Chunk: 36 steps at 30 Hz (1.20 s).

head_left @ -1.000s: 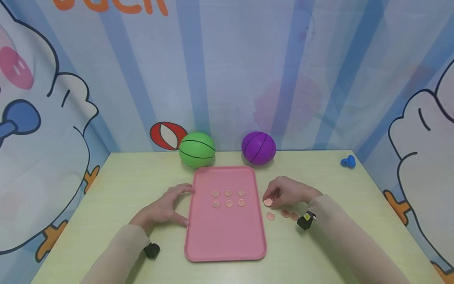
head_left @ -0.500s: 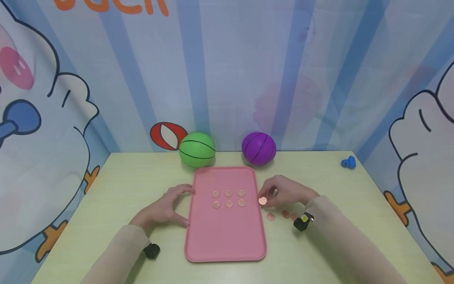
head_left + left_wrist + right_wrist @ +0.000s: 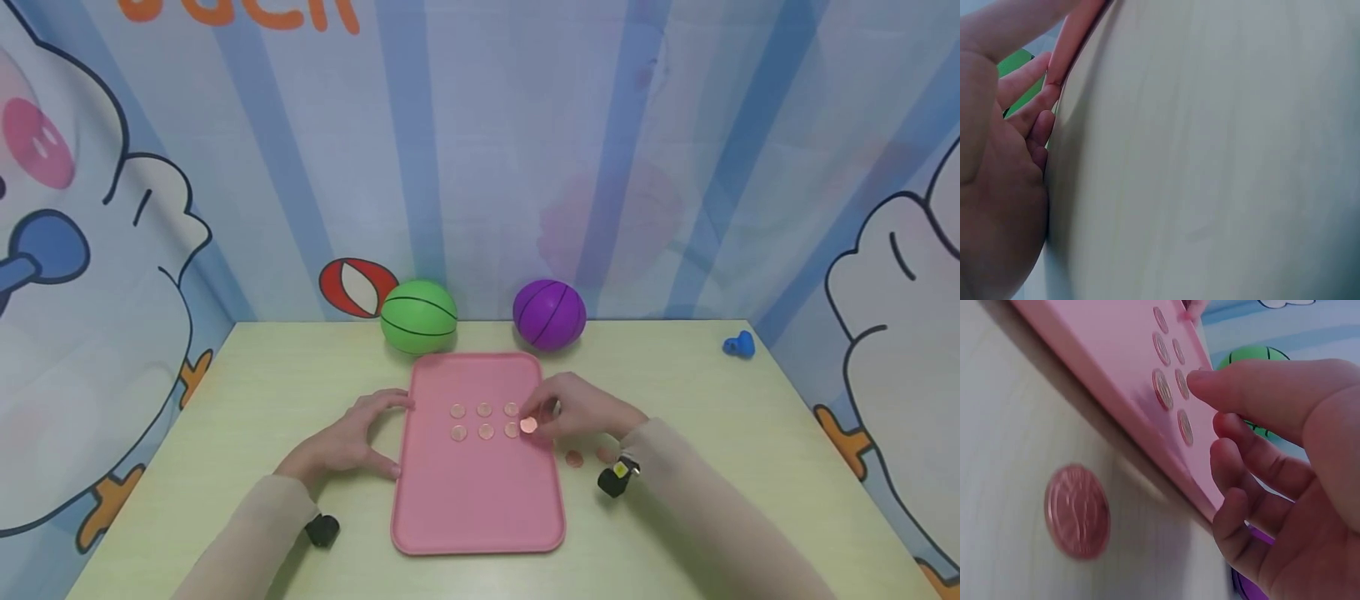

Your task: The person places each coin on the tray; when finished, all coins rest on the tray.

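Observation:
My right hand (image 3: pixel 581 407) pinches a copper-coloured coin (image 3: pixel 528 425) between thumb and fingertips, over the right side of a pink tray (image 3: pixel 480 512). More copper coins (image 3: pixel 485 432) lie flat on the tray in two rows of three, and the held coin overlaps the right end of the nearer row in the head view. At the tray's left edge, my left hand (image 3: pixel 337 437) touches the rim with spread thumb and fingers. The right wrist view has the thumb (image 3: pixel 1241 390) reaching across the tray coins, with the other fingers bent below it.
Loose coins (image 3: pixel 574 459) lie on the table right of the tray, partly hidden by the right wrist; one coin (image 3: pixel 1077 511) shows large in the right wrist view. Behind the tray are a green ball (image 3: pixel 418 317) and a purple ball (image 3: pixel 550 315). A small blue object (image 3: pixel 739 344) sits at the far right corner.
My right hand has carried the coin leftward from the table beside the tray to above the tray's right side. The left hand has stayed at the rim.

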Available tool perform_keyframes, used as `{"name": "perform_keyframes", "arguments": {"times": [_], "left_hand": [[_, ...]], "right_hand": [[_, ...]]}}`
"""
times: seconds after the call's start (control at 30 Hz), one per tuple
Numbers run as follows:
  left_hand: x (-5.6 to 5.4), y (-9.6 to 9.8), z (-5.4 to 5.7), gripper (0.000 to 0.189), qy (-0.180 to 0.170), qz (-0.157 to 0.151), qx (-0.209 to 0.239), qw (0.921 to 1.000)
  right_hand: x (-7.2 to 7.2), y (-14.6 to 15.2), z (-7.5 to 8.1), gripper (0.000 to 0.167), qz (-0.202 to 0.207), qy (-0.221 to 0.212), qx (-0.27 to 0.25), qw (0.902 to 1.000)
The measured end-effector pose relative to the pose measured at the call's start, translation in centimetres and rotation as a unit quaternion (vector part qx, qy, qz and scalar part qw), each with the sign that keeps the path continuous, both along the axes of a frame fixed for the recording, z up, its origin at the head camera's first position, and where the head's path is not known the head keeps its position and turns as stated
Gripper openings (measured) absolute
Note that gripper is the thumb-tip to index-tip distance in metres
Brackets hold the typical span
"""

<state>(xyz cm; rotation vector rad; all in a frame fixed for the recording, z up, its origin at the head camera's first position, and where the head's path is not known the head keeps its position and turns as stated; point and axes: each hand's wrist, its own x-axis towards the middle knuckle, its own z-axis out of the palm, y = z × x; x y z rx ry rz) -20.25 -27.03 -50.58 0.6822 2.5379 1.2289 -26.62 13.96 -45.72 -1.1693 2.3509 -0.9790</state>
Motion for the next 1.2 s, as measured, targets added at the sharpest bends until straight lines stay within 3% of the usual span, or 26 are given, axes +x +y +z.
{"name": "perform_keyframes", "arguments": {"times": [0.23,0.47,0.73,1.2], "left_hand": [[-0.1,0.0,0.0,0.097,-0.006,0.004,-0.004,1.0000],[-0.1,0.1,0.0,0.097,-0.008,0.004,-0.002,1.0000],[0.0,0.1,0.2,0.098,-0.006,0.005,-0.005,1.0000],[0.0,0.1,0.0,0.097,0.000,0.001,-0.003,1.0000]], "right_hand": [[0.4,-2.3,0.0,0.026,0.015,0.026,-0.001,0.9995],[1.3,-4.9,0.2,0.026,0.038,0.016,-0.007,0.9991],[2.1,-7.4,-0.3,0.024,0.062,0.065,0.021,0.9957],[2.8,-9.1,-0.5,0.016,0.080,0.100,0.079,0.9886]]}}
